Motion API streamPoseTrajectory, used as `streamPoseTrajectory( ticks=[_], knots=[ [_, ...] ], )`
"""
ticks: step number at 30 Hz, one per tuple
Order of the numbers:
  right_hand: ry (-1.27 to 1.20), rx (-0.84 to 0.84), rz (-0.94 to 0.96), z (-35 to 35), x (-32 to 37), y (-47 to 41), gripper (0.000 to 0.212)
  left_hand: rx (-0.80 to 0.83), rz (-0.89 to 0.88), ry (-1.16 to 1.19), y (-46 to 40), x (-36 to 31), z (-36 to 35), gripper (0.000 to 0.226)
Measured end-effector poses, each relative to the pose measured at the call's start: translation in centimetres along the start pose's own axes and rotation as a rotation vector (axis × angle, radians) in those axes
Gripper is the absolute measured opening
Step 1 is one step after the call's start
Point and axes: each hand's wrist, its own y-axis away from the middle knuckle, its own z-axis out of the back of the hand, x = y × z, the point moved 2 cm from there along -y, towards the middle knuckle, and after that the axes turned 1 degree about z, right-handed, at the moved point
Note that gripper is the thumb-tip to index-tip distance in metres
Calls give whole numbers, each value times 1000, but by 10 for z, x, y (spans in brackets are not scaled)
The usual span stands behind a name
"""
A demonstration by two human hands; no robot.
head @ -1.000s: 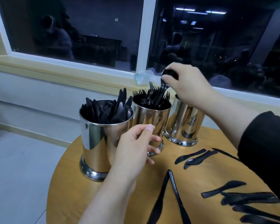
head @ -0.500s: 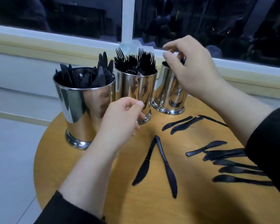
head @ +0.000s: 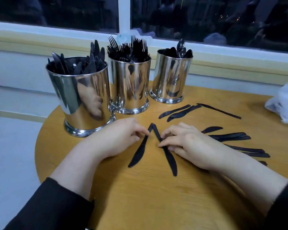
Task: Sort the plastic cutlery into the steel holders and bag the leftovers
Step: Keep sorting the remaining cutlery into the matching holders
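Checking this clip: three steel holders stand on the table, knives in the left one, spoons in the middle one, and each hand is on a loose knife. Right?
Not quite. The head view shows forks in the middle holder; the spoons are in the right one. The rest holds: knives fill the left holder, and the left hand and right hand each touch a loose knife.

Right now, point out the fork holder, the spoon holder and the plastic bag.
fork holder (head: 129,83), head view, front steel wall.
spoon holder (head: 172,75), head view, front steel wall.
plastic bag (head: 283,103), head view, crumpled side.
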Motion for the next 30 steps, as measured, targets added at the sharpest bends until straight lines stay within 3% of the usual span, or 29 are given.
streamPoseTrajectory(
  ticks=[5,11,15,21,27,30],
  knots=[
    [-16,-3,1,4,-13,7,21,70,-45,-7,-8,0,-5,32],
    [-20,159,-21,10,-22,5,6,72,-64,-20,-17,-3,-10,14],
    [-23,178,-19,11,-24,6,3,89,-63,-50,-20,-3,-12,5],
    [-80,74,26,7,-25,22,1,136,-20,-103,-20,-8,-12,3],
    [-155,-72,55,-4,-29,40,17,126,3,-170,-18,-14,-14,7],
    [-280,-169,-1,-1,-34,51,16,122,15,-214,-18,-18,-14,7]
  ],
)
